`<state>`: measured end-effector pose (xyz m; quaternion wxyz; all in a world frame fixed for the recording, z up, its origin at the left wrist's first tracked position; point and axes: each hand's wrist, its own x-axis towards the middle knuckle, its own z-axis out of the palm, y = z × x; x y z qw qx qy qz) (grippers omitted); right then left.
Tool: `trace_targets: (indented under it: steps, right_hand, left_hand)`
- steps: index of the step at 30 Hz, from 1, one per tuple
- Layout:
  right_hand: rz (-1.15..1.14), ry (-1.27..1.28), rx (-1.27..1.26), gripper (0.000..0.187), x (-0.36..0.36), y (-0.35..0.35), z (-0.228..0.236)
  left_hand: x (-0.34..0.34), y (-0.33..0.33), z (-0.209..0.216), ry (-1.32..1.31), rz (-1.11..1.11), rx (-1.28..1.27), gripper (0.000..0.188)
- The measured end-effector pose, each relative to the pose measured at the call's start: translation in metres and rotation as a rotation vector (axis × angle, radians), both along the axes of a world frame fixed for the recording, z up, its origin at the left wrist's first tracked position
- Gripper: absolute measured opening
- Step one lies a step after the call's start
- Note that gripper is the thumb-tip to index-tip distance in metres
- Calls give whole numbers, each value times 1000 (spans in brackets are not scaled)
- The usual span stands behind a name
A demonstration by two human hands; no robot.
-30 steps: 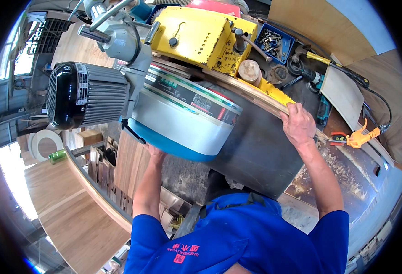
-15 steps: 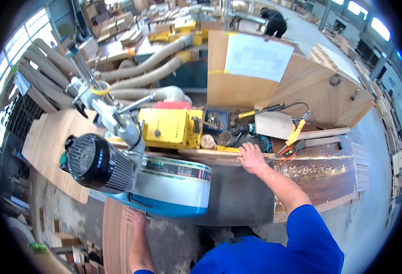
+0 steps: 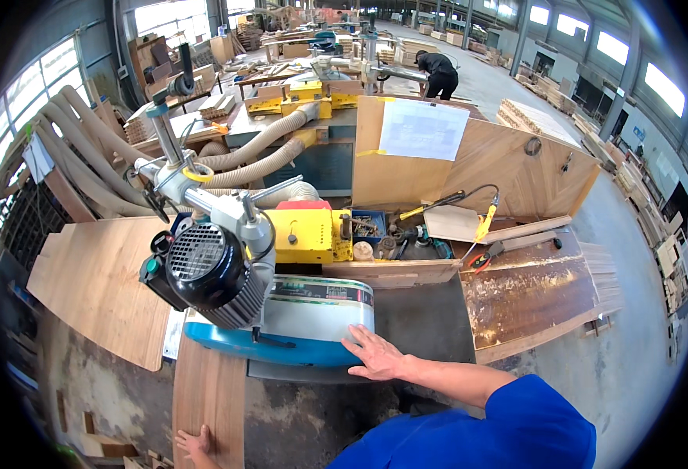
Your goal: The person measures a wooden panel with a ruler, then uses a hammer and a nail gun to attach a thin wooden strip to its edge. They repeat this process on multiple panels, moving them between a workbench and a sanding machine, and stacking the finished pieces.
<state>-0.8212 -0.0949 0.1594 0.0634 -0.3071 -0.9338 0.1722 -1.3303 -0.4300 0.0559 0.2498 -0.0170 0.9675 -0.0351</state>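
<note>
A long brown wooden board (image 3: 213,391) sticks out toward me from beneath a white and blue power feeder (image 3: 320,316). My left hand (image 3: 195,444) lies on the near part of this board, fingers spread and holding nothing. My right hand (image 3: 375,354) is at the right end of the feeder housing, fingers stretched out; whether it touches the housing I cannot tell. The feeder's black motor (image 3: 215,270) sits on its left side. Under the housing the board's far end is hidden. A dark metal machine table (image 3: 422,316) extends to the right.
Behind the feeder are a yellow guard box (image 3: 305,234), a wooden fence (image 3: 406,272) and tools, including orange-handled pliers (image 3: 481,262). A large wooden panel (image 3: 98,281) lies at left. Grey hoses (image 3: 250,148) run behind. A person in black (image 3: 438,74) bends over far off.
My right hand has left the wooden fence and come nearer, to the feeder's end. My left hand has moved back toward me along the board. The view has tilted up.
</note>
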Motion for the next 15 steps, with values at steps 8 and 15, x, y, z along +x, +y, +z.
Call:
trace_targets:
  steps: [8,15]
  right_hand:
    - [-10,-161,62,80,-22,-5,10]
    - [-8,-202,43,76,-26,-4,17]
  left_hand:
    - [-55,-15,-11,77,-30,48,131]
    - [-94,-18,-17,111,-23,41,133]
